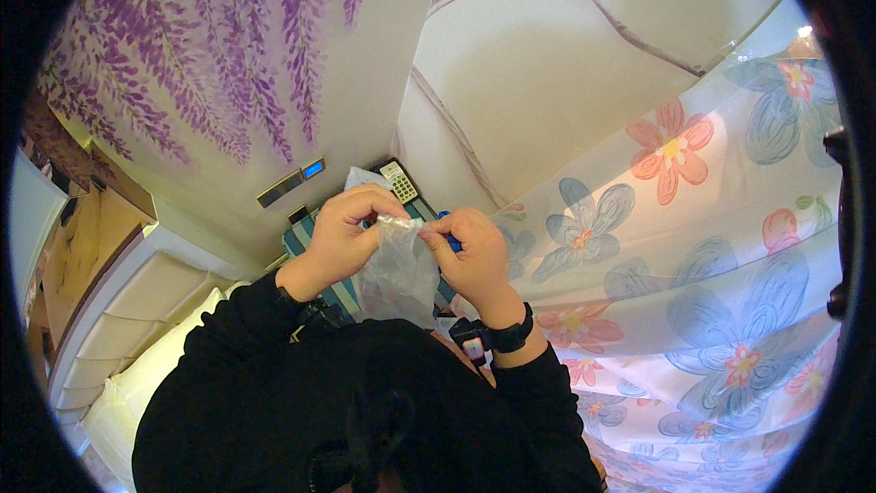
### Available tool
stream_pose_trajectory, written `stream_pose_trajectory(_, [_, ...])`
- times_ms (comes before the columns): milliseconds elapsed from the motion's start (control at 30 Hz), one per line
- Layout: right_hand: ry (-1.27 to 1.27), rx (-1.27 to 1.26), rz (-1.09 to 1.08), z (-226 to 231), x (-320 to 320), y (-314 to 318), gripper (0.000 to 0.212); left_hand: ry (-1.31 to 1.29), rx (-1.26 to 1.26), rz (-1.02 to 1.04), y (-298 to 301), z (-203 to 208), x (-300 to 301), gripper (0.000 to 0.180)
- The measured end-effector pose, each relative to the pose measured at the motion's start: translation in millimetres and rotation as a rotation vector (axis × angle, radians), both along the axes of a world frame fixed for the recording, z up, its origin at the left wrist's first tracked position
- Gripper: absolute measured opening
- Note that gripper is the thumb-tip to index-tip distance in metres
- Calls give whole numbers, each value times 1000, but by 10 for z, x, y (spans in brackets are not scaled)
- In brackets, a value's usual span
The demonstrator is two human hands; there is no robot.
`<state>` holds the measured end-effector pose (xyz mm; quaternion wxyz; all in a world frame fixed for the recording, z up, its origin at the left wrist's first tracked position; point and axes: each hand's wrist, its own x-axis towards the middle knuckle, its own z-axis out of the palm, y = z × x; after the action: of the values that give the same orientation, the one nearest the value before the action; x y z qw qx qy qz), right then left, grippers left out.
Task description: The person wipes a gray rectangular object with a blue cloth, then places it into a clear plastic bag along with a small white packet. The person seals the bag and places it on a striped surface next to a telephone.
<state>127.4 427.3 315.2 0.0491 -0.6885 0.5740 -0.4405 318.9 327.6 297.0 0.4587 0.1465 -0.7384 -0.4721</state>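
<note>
Bedroom, hotel-style: padded cream headboard and pillow left of hands; wall control panel, desk phone just beyond them; floral sheer curtain right; wisteria mural above.

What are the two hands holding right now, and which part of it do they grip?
Both the left hand and the right hand pinch the top edge of a thin clear plastic bag, which hangs down between them.

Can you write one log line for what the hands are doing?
left hand: pinches clear plastic bag | right hand: pinches bag top | behind: floral curtain
</note>
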Motion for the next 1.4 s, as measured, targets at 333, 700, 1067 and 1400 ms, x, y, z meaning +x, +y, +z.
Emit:
stream_pose_trajectory(333, [-74, 62, -102, 99, -69, 96, 14, -146, -285, 126, 19, 118, 54, 27])
stream_pose_trajectory(700, [156, -309, 10, 86, -46, 89, 18, -216, -487, 166, 45, 111, 10, 17])
stream_pose_trajectory(1067, [74, -305, 0, 129, -91, -2, 16, -114, 417, -270, 100, 22, -99, 34])
stream_pose_trajectory(1400, [-141, -57, -98, 56, -59, 66, 27, 113, 667, -172, 28, -61, -105, 10])
